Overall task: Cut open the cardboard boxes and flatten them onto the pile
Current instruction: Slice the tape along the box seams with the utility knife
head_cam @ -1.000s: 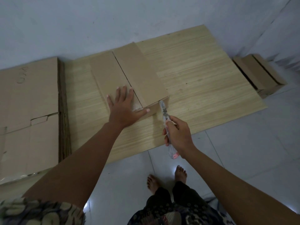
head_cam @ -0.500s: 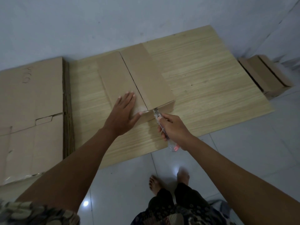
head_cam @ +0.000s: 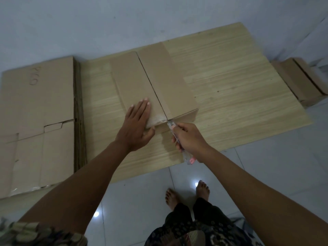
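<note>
A closed cardboard box (head_cam: 165,77) lies on a wooden board (head_cam: 239,89), its top seam running away from me. My left hand (head_cam: 136,126) presses flat on the box's near left flap, fingers straight, thumb against the front face. My right hand (head_cam: 189,140) grips a clear utility knife (head_cam: 173,132) with a pink end. The knife's tip touches the near end of the seam at the box's front edge. A pile of flattened cardboard (head_cam: 35,121) lies on the floor to the left.
Another closed cardboard box (head_cam: 301,82) sits at the right beyond the board. A pale wall runs along the back. My bare feet (head_cam: 186,194) stand on glossy white floor tiles just in front of the board.
My right hand has carried the knife left and forward, from beside the box's corner to the near end of the seam. My left hand slid slightly left, staying flat on the flap.
</note>
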Demonstrator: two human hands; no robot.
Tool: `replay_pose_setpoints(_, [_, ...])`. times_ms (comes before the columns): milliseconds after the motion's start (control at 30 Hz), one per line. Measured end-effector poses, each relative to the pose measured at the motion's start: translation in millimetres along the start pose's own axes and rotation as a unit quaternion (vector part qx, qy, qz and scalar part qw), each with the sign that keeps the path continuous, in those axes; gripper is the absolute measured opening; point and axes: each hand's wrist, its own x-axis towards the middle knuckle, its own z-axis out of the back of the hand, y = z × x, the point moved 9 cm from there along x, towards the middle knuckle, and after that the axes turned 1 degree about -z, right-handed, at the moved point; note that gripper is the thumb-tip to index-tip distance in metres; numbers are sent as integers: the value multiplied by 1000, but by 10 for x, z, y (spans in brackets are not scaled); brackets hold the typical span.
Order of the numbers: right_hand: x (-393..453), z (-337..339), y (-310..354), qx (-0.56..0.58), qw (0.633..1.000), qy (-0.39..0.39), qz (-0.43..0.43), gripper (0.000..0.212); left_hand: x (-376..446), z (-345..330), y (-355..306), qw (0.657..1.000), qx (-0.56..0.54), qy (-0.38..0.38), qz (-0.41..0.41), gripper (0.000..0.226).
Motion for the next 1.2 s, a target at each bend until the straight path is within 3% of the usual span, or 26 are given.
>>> replay_pose_setpoints(200, [-3,-50,9,-6,1000,22,-6,32,-2,5,43,999,-27,17,-13,82])
replay_pose_setpoints(367, [10,-108,25,-8,1000,22,-14,33,21,38,42,1000,-9,13,-4,98])
replay_pose_setpoints(733, [10,-240,52,-40,998,54,-2,35,-13,69,79,999,-20,-32,-1,98])
replay_pose_setpoints(1200, [55,-428,73,-18,998,66,-11,40,-12,88,152,997,-74,7,9,100])
